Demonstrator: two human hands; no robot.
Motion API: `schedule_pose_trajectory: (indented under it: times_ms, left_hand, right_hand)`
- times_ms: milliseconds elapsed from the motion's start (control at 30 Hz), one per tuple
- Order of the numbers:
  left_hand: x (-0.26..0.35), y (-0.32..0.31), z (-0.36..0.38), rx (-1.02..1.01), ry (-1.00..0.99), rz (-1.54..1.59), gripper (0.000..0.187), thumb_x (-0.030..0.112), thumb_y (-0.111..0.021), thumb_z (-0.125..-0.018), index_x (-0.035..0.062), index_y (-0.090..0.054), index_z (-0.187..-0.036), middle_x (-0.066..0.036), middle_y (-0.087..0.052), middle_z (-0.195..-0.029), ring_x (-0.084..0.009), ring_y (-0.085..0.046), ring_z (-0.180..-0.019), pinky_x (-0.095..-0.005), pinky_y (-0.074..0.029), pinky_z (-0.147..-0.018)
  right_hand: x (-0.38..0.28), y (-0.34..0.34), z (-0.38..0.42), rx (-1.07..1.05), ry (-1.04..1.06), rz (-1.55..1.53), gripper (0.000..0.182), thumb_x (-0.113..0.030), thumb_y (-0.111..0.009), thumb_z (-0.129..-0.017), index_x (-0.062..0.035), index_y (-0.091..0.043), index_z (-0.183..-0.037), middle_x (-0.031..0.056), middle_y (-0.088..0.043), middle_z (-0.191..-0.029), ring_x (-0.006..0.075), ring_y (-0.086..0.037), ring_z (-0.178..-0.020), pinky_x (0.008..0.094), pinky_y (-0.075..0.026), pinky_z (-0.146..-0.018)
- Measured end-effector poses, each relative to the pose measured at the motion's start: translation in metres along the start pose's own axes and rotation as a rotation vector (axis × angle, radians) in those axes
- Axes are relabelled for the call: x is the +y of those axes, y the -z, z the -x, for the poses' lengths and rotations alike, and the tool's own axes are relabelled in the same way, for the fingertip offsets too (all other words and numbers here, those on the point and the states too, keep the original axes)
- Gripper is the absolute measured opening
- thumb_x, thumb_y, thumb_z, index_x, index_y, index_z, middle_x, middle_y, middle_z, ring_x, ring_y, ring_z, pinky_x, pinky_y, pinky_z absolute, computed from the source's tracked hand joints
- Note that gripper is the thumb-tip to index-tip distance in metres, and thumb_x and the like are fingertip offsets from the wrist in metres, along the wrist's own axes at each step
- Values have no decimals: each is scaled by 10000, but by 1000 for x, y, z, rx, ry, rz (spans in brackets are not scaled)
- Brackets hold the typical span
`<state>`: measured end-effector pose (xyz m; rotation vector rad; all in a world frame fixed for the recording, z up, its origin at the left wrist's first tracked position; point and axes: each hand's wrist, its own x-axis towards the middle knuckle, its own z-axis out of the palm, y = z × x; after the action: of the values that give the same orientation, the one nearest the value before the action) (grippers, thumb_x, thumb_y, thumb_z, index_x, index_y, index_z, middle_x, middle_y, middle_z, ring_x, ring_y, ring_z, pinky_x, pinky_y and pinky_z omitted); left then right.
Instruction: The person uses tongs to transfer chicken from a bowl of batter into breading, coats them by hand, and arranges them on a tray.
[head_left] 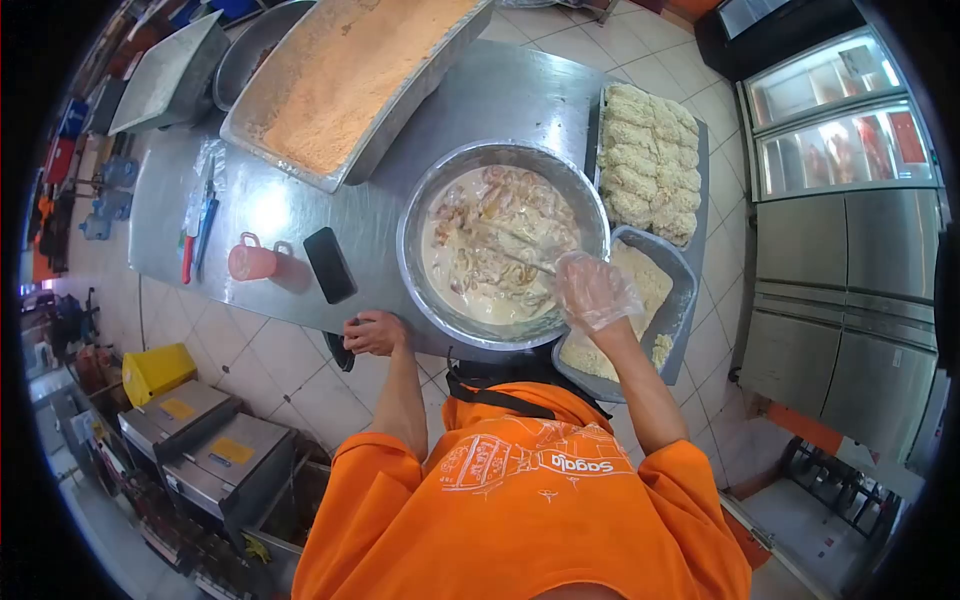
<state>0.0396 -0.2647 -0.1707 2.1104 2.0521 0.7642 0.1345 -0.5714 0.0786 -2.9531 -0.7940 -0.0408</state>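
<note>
My right hand (pixel 596 290), in a clear plastic glove, is closed round thin metal tongs (pixel 540 266). Their ends dip into the creamy, lumpy mix of pieces (pixel 490 240) in a large round steel bowl (pixel 408 255); the submerged tips are hidden. My bare left hand (pixel 374 333) rests with curled fingers on the front edge of the steel table (pixel 470 95), left of the bowl. A black phone (pixel 329 265) lies just beyond it. Under my right forearm sits a grey tub (pixel 684 270) of pale crumbly coating (pixel 640 290).
A tray of breaded pieces (pixel 650 165) stands at the right. A long metal pan (pixel 350 165) of orange powder lies at the back left. A pink mug (pixel 252 260) and a red-handled knife (pixel 188 250) are on the left. Steel refrigerators (pixel 850 250) stand beyond the table's right side.
</note>
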Motion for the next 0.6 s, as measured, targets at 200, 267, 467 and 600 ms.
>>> schedule_pose_trajectory:
  times_ms: [200,267,467,600]
  left_hand:
    - [0,-1,1,15,-8,9,250,270,-524,-867,95,-503,-1044,-154,-431,-1072,-366,-470,-1025,-483,-489,-775]
    - [2,1,1,1,12,17,251,270,-524,-868,96,-500,-1047,-157,-431,-1077,-369,-470,-1027,-485,-487,-780]
    - [6,8,1,-11,-5,-4,260,239,-510,-880,61,-474,-1065,-163,-432,-1086,-363,-477,-1009,-483,-483,-776]
    - [3,3,1,-12,-9,-9,264,247,-517,-875,66,-482,-1063,-163,-432,-1085,-363,-476,-1008,-481,-483,-779]
  right_hand:
    - [-4,-27,-7,-85,-83,8,283,-322,-565,-861,-65,-636,-955,122,-639,-846,285,-648,-795,430,-497,-658]
    - [-9,-43,-9,-379,-208,-51,273,-303,-553,-865,-65,-638,-967,126,-638,-866,293,-646,-815,436,-497,-675]
    - [-12,-50,0,-47,-147,-105,229,-219,-516,-870,-55,-646,-962,154,-625,-775,315,-636,-770,446,-490,-688]
    - [2,-14,-2,146,15,-227,251,-232,-554,-866,-41,-648,-999,172,-608,-718,340,-616,-693,456,-475,-636]
